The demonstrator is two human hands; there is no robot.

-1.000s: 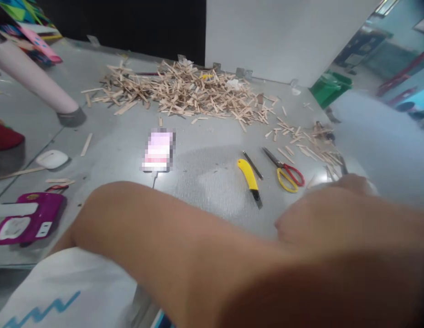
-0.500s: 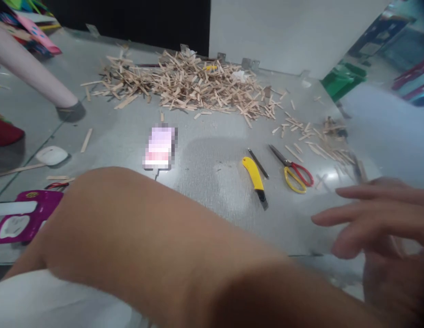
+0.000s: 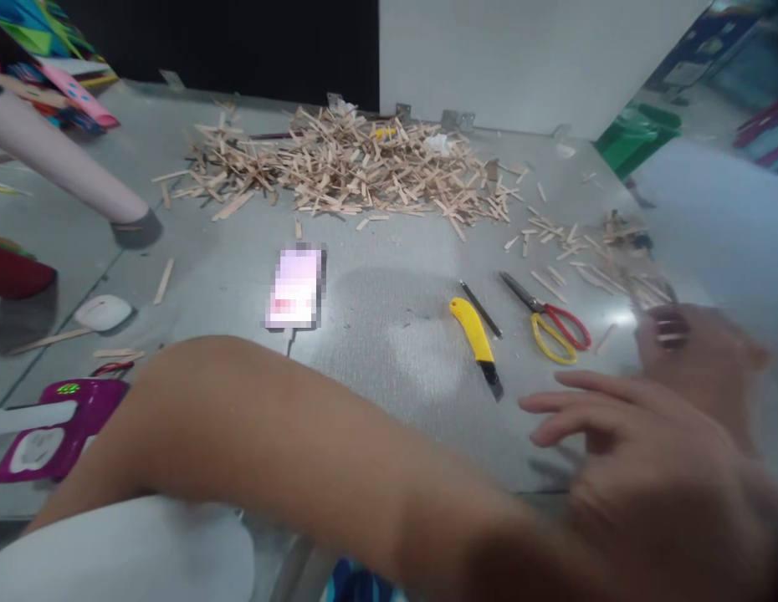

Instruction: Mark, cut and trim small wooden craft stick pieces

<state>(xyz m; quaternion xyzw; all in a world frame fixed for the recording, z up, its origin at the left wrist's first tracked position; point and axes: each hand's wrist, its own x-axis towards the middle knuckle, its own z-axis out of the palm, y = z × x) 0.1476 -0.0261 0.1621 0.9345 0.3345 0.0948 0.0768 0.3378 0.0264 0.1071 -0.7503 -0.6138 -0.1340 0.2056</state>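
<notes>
My left arm crosses the view from the lower left to the right. My left hand (image 3: 699, 364) is smeared by motion near the scattered sticks (image 3: 590, 251) at the table's right edge; something small and dark shows at its fingertips. My right hand (image 3: 621, 435) hovers low over the grey table (image 3: 389, 293) with its fingers stretched out to the left and nothing in them. Just beyond those fingers lie a yellow utility knife (image 3: 477, 339), a dark pencil (image 3: 481, 309) and red-and-yellow scissors (image 3: 552, 322).
A big heap of wooden sticks (image 3: 357, 167) covers the back of the table. A phone (image 3: 294, 288) lies mid-table on a cable. At the left are a pink tube (image 3: 63, 163), a white puck (image 3: 104, 312) and a magenta power strip (image 3: 56, 418). A green bin (image 3: 637, 134) stands beyond the right corner.
My right hand has come in from the right and moved left, fingers spread. My left hand has lifted away from the sticks at the right and is now blurred.
</notes>
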